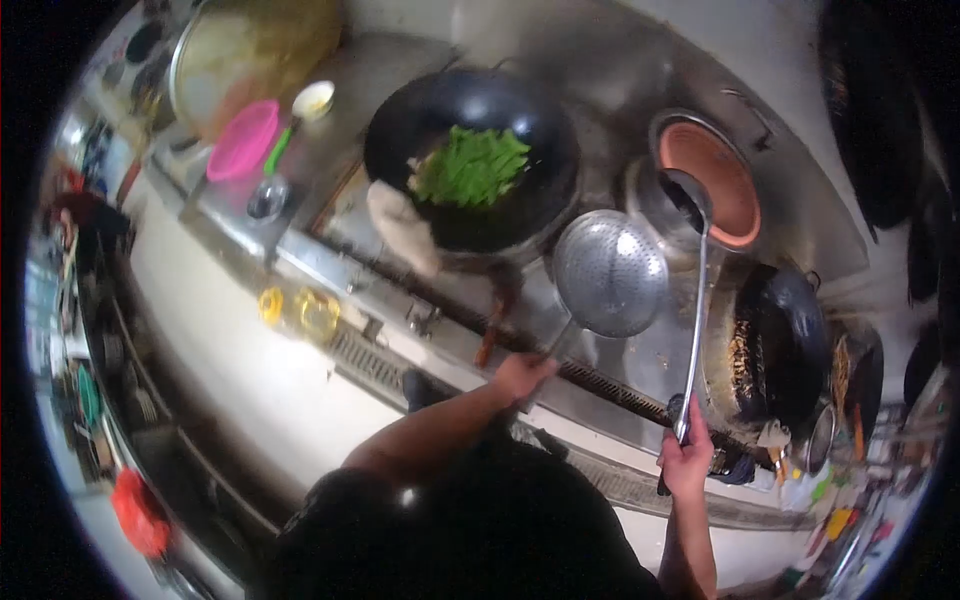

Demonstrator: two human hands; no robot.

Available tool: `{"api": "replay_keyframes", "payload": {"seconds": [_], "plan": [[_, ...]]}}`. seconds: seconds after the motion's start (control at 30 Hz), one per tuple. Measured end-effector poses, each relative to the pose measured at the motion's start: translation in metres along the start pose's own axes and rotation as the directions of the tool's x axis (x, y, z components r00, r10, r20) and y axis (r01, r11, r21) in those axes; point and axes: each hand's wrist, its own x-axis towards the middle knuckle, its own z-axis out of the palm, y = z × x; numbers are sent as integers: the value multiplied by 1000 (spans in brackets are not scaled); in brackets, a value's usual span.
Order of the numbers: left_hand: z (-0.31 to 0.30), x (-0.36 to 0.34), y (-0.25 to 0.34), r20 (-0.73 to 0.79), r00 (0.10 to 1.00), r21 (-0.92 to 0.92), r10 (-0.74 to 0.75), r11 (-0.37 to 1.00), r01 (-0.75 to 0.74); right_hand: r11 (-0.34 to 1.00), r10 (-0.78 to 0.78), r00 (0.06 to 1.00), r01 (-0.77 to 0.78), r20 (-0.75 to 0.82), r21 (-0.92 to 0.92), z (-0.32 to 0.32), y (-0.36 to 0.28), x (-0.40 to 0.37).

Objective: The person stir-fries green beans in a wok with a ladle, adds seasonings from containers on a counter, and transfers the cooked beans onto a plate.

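My left hand point(524, 378) is closed round the handle of a round perforated skimmer point(612, 273), held over the steel stove top. My right hand point(687, 458) grips the long handle of a ladle point(697, 320). The ladle's dark head reaches the rim of a pot with an orange-brown inside point(712, 180). Left of the skimmer sits a black wok point(500, 95) with chopped green vegetables point(475, 165) and some paler bits in it. A pale cloth point(400, 225) lies against the wok's near left rim.
A second, dark wok point(790, 340) stands on the right. On the left are a pink basket point(243, 140), a green-handled utensil point(279, 150), a small white bowl point(314, 100) and a large pot point(260, 50). Below the counter edge is a bottle of yellow oil point(318, 316). Another person point(92, 215) is at far left.
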Motion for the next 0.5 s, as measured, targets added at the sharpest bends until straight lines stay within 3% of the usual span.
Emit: {"api": "replay_keyframes", "payload": {"seconds": [0.03, 0.07, 0.13, 0.2, 0.27, 0.33, 0.4, 0.43, 0.47, 0.5], "plan": [[9, -2, -23, -115, 974, -89, -194, 979, 185, 999, -41, 999, 41, -2, -12, 3, 3, 2], [15, -16, -49, -129, 967, -116, -219, 972, 204, 996, -84, 996, 84, -10, -20, 6, 6, 5], [13, -55, -92, 84, 825, -410, -560, 735, 540, 991, -125, 992, 126, 34, -48, 6, 10, 11], [-3, -87, -109, -203, 844, -141, -497, 867, 477, 996, -44, 996, 49, 73, -70, 9, -1, 9], [-14, -75, -198, -359, 836, 163, -416, 854, 495, 995, -23, 997, 30, 76, -98, 16, -12, 11], [-47, -55, -232, -412, 716, 107, -563, 751, 652, 991, 18, 992, -1, 127, -133, 22, -25, 13], [-71, -52, -272, -509, 647, -92, -568, 783, 615, 996, 15, 986, 0, 167, -92, 35, -44, 20], [-73, -55, -261, -654, 537, -196, -533, 805, 560, 999, 17, 978, -9, 206, -42, 42, -54, 26], [-78, -57, -249, -653, 545, -192, -525, 811, 552, 999, 12, 981, -4, 196, -41, 51, -66, 33], [-94, -69, -202, -608, 571, -289, -553, 823, 489, 995, 19, 964, 7, 264, -97, 62, -79, 43]]}}
